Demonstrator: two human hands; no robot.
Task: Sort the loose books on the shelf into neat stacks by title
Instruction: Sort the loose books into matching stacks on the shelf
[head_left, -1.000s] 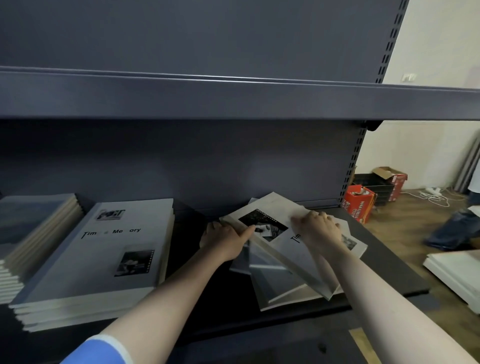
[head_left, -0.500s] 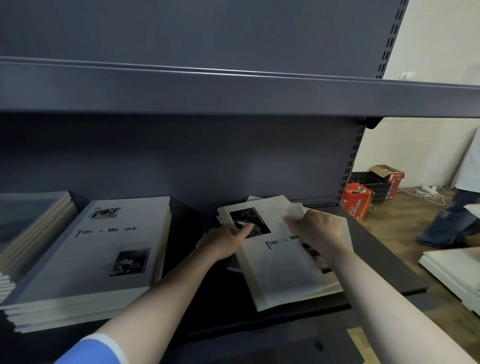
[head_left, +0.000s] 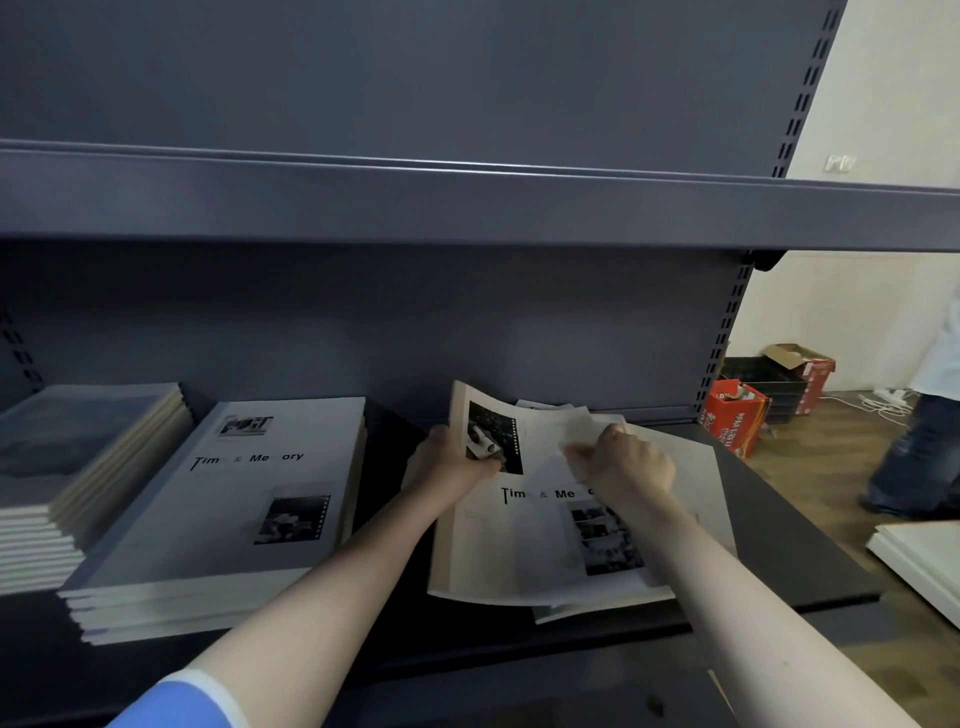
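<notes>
Right of the finished "Time & Memory" stack (head_left: 228, 514), the left hand (head_left: 452, 462) grips the loose book's (head_left: 524, 551) lifted corner while the right hand (head_left: 628, 467) pinches pages, apparently to square the pile.

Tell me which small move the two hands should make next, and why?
Probably lift the top book leftward onto the neat stack. Both covers show the same title, and the left hand and right hand already grip its far edge.

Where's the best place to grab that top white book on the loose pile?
Probably the top white book is best gripped along its left edge, from the left: that edge already curls up off the pile, where the left hand grips it, while the right hand pinches the far edge.
</notes>
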